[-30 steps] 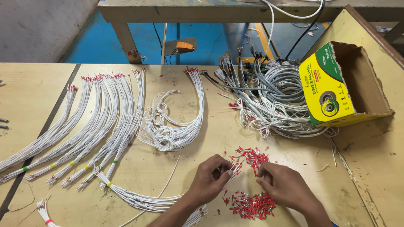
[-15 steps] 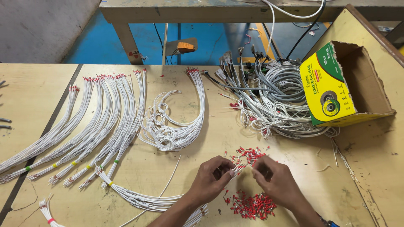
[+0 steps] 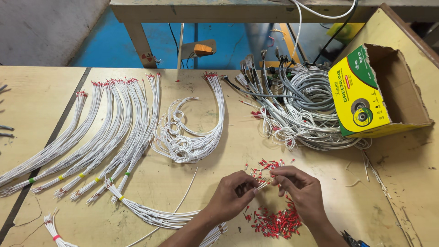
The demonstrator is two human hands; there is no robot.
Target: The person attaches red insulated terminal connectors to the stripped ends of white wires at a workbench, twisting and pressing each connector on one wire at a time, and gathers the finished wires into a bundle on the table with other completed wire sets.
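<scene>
— Where the fingertips meet, what's held?
— A white wire (image 3: 261,185): left hand (image 3: 231,197) pinches it, right hand (image 3: 299,188) pinches at its tip, maybe a ferrule, too small to tell.
— And the red ferrules (image 3: 276,222)?
— Heaped just below the right hand; more wires (image 3: 160,217) trail left of the grip.

Bare tabletop (image 3: 393,192) rightward (wire bundles (image 3: 114,132) left)

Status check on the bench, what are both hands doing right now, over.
Left hand pinching white wire ends. Right hand pinching at the wire tips, fingertips meeting the left. Red ferrules piled beneath the hands. Nothing between the hands and the pile.
</scene>
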